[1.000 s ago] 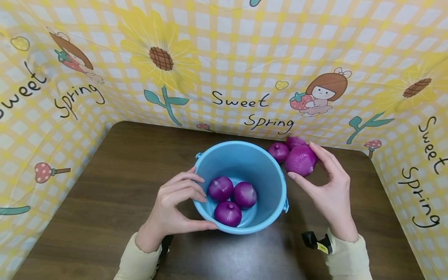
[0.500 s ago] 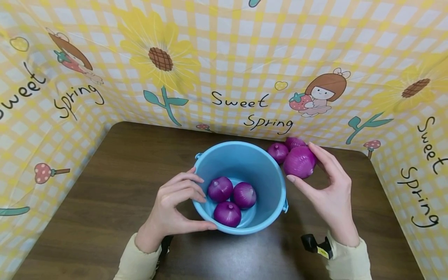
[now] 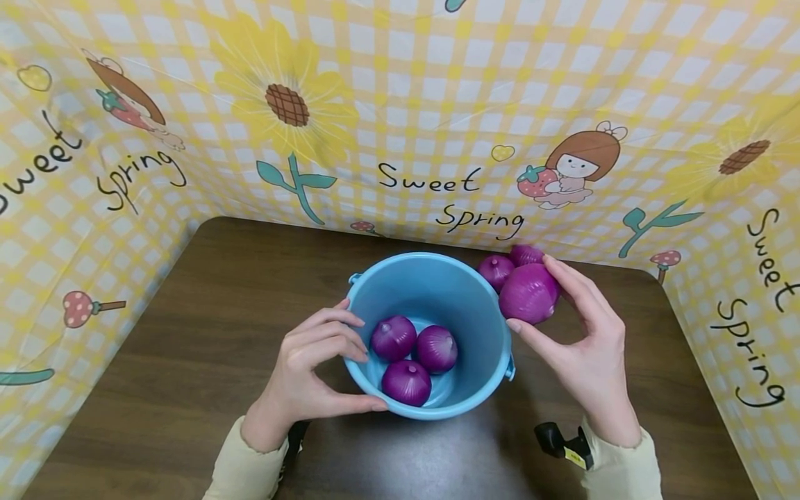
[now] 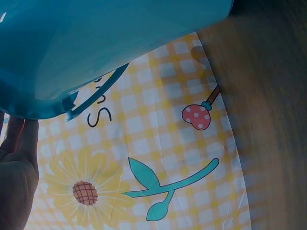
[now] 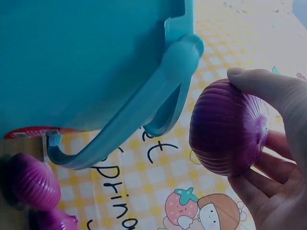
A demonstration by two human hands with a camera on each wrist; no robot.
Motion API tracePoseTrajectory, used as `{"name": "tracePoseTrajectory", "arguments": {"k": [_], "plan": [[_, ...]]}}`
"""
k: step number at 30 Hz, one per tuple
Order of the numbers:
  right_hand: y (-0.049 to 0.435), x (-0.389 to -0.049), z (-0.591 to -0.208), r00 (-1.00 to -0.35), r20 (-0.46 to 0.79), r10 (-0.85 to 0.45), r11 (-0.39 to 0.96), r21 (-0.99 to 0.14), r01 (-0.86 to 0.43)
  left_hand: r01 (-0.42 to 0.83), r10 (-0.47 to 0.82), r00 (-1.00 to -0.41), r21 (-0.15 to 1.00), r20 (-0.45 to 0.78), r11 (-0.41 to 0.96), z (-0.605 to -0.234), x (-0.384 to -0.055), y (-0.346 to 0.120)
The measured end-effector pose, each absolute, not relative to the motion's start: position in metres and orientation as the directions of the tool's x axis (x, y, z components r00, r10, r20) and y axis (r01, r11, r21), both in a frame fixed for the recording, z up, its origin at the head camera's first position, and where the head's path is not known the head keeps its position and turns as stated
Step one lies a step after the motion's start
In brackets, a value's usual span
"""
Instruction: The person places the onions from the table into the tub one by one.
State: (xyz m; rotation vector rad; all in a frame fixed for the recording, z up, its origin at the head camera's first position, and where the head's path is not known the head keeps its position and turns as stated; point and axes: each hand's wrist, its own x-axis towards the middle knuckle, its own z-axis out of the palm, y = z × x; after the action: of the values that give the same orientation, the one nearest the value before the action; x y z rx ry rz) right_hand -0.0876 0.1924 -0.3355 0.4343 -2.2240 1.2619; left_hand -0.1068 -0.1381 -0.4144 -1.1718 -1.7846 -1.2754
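A light-blue bucket (image 3: 478,312) stands on the table with three purple onions (image 3: 406,382) at its bottom. My left hand (image 3: 315,361) grips the bucket's left rim, fingers over the edge and thumb at the front. Beside the right rim, my right hand (image 3: 587,333) holds another purple onion (image 3: 530,293) between thumb and fingers. The right wrist view shows this onion (image 5: 228,128) raised next to the bucket's handle (image 5: 120,115). Two more onions (image 3: 496,271) lie on the table behind the bucket's right side, one partly hidden by the held onion.
The dark wooden table (image 3: 250,278) is walled on the back and both sides by a yellow checked cloth (image 3: 412,104) with printed flowers and lettering. The bucket's handle hangs down outside it, and a red label (image 5: 33,132) shows low on its wall.
My right hand has shifted the held onion slightly left and toward me, closer to the bucket's rim. The left hand and the bucket stay in place.
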Motion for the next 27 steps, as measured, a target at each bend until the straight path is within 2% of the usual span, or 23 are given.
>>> {"name": "tracePoseTrajectory", "arguments": {"k": [27], "plan": [[0.171,-0.076,-0.32,-0.769,0.628,-0.122,0.497,-0.632,-0.595,0.921,0.291,-0.39,0.37,0.874,0.123,-0.415,-0.107,-0.138]]}}
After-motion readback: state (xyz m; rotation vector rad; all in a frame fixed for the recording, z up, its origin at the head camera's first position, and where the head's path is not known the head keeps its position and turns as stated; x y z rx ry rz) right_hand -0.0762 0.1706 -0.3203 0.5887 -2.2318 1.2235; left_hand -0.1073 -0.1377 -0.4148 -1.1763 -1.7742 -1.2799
